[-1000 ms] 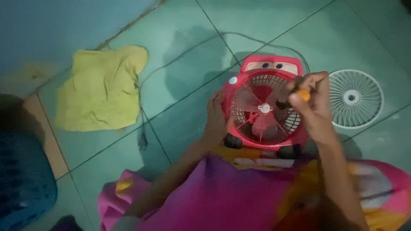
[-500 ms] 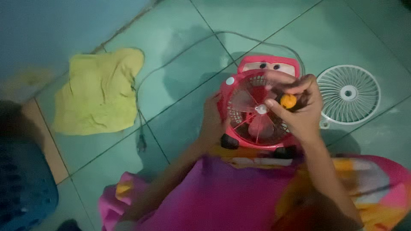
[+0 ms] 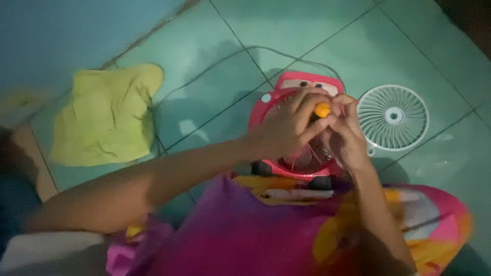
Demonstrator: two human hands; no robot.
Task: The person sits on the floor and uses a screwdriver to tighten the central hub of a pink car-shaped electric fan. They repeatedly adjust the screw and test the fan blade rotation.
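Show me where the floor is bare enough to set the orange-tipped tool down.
Bare tile lies between the yellow cloth and the red fan, crossed only by the thin cord. More bare tile lies beyond the white grille, toward the top right. It is crowded at the fan itself, where the left hand and right hand meet around the orange-tipped tool.

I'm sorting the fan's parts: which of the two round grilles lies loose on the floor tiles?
The white grille, flat on the tiles right of the fan. The other sits in the red fan, under both hands.
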